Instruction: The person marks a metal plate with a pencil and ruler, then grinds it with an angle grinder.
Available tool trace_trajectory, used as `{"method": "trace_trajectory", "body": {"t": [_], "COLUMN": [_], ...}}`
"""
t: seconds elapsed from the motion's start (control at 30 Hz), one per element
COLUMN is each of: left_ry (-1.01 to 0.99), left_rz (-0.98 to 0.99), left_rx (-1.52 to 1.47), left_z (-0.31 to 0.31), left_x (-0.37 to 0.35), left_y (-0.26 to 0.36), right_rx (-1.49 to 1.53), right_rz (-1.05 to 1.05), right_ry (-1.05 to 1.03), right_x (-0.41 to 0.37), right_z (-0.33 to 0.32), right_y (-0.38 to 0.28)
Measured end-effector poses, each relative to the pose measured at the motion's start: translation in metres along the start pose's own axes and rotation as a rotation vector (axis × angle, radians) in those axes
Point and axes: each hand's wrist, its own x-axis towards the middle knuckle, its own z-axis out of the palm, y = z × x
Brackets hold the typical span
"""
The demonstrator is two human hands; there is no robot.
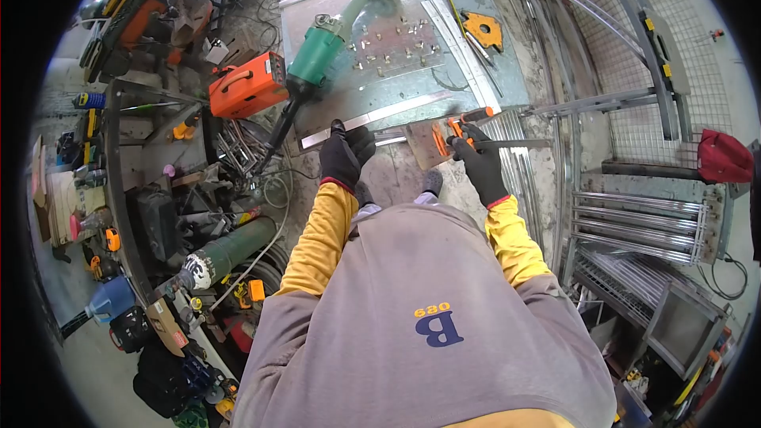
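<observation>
My left hand (346,155), in a black glove, is at the near edge of the metal-topped table, its fingers curled at the left end of a flat metal strip (388,113) and its thumb over it. My right hand (481,165), gloved too, is closed around an orange bar clamp (441,139) with a dark handle and a long dark bar pointing right. Beside that hand, a brown plate (422,145) juts over the table's near edge, against the clamp's orange jaw. My palm hides part of the clamp.
A green grinder (317,55) with a round wheel lies across the table (412,12), near an orange case (247,85). Several small metal pieces, long strips (462,51) and an orange magnet square (483,31) lie there too. A green gas cylinder (230,251) is on the left.
</observation>
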Motion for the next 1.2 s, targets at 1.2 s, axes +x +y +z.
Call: {"method": "trace_trajectory", "body": {"t": [1.2], "left_ry": [-0.295], "left_rz": [1.393], "left_rx": [1.767], "left_z": [0.067], "left_x": [-0.004], "left_y": [-0.034], "right_rx": [-0.183], "right_rz": [-0.103], "right_ry": [-0.240], "right_x": [0.059], "right_z": [0.001], "right_y": [0.002]}}
